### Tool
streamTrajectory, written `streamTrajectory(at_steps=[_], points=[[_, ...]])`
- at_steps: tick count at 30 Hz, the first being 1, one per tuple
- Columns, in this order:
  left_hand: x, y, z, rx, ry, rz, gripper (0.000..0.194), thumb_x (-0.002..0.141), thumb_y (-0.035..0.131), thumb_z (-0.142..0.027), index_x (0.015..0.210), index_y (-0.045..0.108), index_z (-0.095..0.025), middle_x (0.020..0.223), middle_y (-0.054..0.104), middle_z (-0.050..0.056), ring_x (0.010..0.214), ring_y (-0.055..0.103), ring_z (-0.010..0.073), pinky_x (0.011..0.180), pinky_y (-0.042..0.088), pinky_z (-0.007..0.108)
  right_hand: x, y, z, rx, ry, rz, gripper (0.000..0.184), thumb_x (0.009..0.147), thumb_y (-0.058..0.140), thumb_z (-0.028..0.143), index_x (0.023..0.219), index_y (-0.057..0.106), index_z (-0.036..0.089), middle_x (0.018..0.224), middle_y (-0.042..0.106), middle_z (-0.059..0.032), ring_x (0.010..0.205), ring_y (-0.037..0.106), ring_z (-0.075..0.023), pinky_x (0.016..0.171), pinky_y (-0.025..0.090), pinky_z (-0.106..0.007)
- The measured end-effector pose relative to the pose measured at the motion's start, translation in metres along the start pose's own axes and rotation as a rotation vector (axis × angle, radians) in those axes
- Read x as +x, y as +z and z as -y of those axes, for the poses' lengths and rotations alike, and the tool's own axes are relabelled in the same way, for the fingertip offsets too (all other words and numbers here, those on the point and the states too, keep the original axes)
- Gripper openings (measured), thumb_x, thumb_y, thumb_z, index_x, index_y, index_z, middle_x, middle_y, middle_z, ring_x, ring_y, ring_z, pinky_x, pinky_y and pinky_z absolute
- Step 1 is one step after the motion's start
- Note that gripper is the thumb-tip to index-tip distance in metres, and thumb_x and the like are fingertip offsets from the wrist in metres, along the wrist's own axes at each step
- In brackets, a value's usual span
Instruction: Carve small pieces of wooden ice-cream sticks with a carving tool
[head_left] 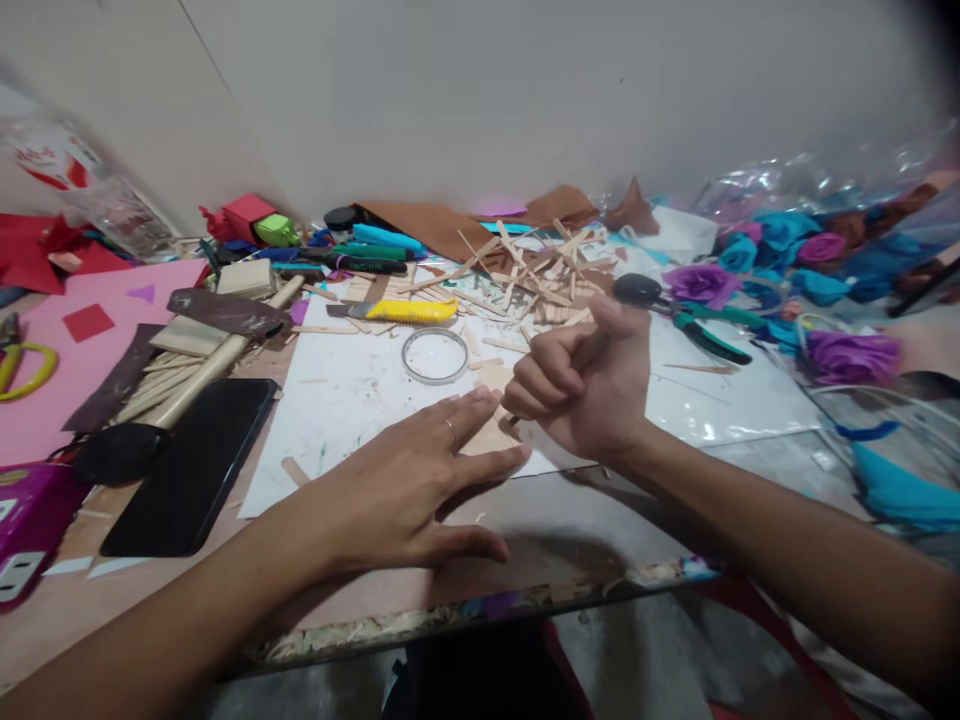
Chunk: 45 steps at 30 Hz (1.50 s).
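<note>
My left hand (420, 470) lies palm down with its fingers spread, over the near edge of a white board (345, 390). Its fingertips are at a flat tan piece (491, 440), partly hidden under both hands. My right hand (592, 375) is closed in a fist just to the right, thumb on top. From the fist a slim tool with a rounded black handle end (637, 291) seems to stick out; a dark tip shows below by the tan piece. Its exact kind is hidden. Beyond the left hand are a roll of tape (435, 380) and a yellow box cutter (416, 310).
Loose wooden sticks (540, 275) are heaped at the back. Green-handled pliers (712, 335) and paper flowers (701, 285) lie right. On the left are a black phone (199, 465), a wooden-handled hammer (214, 365), a purple power strip (37, 530) and yellow scissors (30, 370).
</note>
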<state>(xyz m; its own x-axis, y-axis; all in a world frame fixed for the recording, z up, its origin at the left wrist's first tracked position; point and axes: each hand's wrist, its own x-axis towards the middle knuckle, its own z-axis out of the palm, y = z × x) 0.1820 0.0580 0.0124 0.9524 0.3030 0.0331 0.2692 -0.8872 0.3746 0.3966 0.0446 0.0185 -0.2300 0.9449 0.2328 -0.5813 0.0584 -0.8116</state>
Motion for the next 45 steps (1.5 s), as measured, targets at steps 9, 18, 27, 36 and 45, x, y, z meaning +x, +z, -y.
streamTrajectory(at_steps=[9,18,27,36,45], points=[[0.004,-0.001,-0.002,0.009,0.005,0.040,0.075,0.095,0.054,-0.077,0.155,0.054,-0.031,0.170,0.035,0.017,0.151,0.041,0.0433,0.122,0.039,0.061,0.001,0.003,-0.005,-0.060,-0.026,-0.072,0.072,0.089,0.059,0.073,0.043,0.032,0.024,0.039,0.021,0.0077,0.038,0.015,-0.0077,0.042,0.021,-0.028],[0.004,-0.001,0.001,-0.006,-0.001,0.019,0.075,0.094,0.058,-0.076,0.155,0.055,-0.032,0.172,0.034,0.016,0.153,0.041,0.0427,0.122,0.040,0.060,0.006,0.006,-0.003,-0.036,0.004,-0.105,0.070,0.088,0.064,0.065,0.042,0.031,0.023,0.039,0.019,0.0072,0.038,0.015,-0.0069,0.042,0.017,-0.028],[0.002,-0.001,0.001,-0.012,0.008,0.005,0.074,0.094,0.060,-0.075,0.152,0.059,-0.030,0.168,0.039,0.021,0.149,0.046,0.0452,0.116,0.046,0.060,0.010,-0.001,0.000,0.019,0.047,-0.187,0.074,0.090,0.056,0.073,0.043,0.029,0.024,0.040,0.018,0.0073,0.036,0.013,-0.0071,0.040,0.016,-0.027],[0.002,0.000,0.003,0.011,0.001,0.013,0.076,0.093,0.058,-0.077,0.153,0.058,-0.031,0.171,0.034,0.022,0.154,0.041,0.0460,0.118,0.044,0.062,0.015,-0.013,-0.002,0.164,0.081,-0.235,0.074,0.092,0.055,0.071,0.046,0.023,0.023,0.041,0.015,0.0083,0.035,0.011,-0.0065,0.039,0.014,-0.026],[0.001,0.002,0.005,-0.018,-0.005,0.000,0.076,0.091,0.063,-0.076,0.154,0.056,-0.033,0.173,0.032,0.020,0.154,0.040,0.0461,0.120,0.043,0.063,0.017,-0.022,-0.005,0.231,0.084,-0.200,0.072,0.092,0.056,0.067,0.046,0.021,0.023,0.040,0.016,0.0087,0.034,0.011,-0.0060,0.038,0.015,-0.025]])
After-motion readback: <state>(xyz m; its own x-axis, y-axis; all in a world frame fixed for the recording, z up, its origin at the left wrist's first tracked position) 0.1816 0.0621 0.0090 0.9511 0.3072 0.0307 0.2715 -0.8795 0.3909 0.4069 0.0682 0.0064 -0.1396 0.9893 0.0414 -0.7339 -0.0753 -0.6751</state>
